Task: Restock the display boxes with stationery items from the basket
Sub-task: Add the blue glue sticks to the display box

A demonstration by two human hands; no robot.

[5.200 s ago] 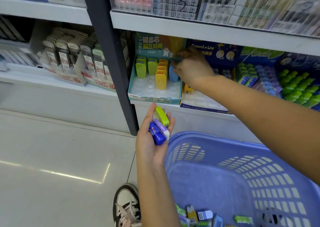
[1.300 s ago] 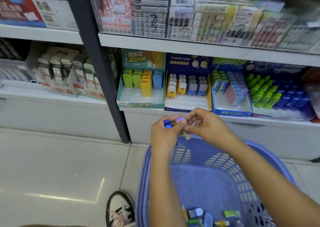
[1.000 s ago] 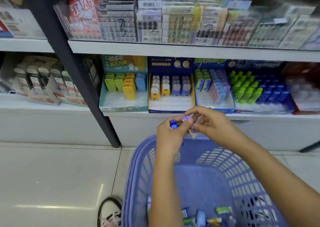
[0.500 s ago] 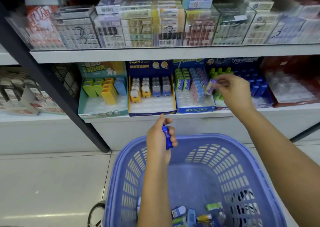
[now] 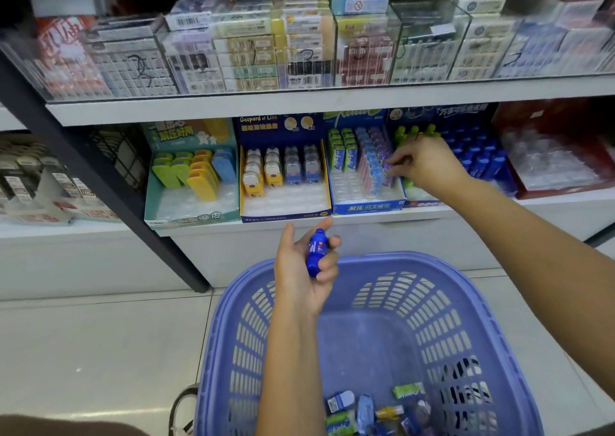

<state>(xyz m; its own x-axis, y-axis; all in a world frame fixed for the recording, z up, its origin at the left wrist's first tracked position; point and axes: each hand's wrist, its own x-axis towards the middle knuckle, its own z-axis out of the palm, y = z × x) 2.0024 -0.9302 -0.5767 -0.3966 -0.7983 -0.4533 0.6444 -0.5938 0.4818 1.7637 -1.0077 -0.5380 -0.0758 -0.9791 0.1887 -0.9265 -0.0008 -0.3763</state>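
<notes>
Midway: pinches purple pack [image 5: 387, 169] at display box [image 5: 366, 206] with right hand [image 5: 429, 166], grips blue bottle [image 5: 316, 252] in left hand [image 5: 299, 272] (loose items [image 5: 364, 412] waiting in basket [image 5: 416, 260]).

We face white shelving on 2 levels, the upper shelf [image 5: 233, 108] and the lower shelf [image 5: 216, 228], carried by a dark upright [image 5: 100, 176] at left. A white base panel [image 5: 416, 246] closes the bottom. We stand on a pale tiled floor [image 5: 100, 352] with thin dark joints, evenly lit.

The navy display box [image 5: 283, 126] at mid-frame reads "Gaspard et Lis". Right of centre, a blue display box [image 5: 442, 116] bears "30".
</notes>
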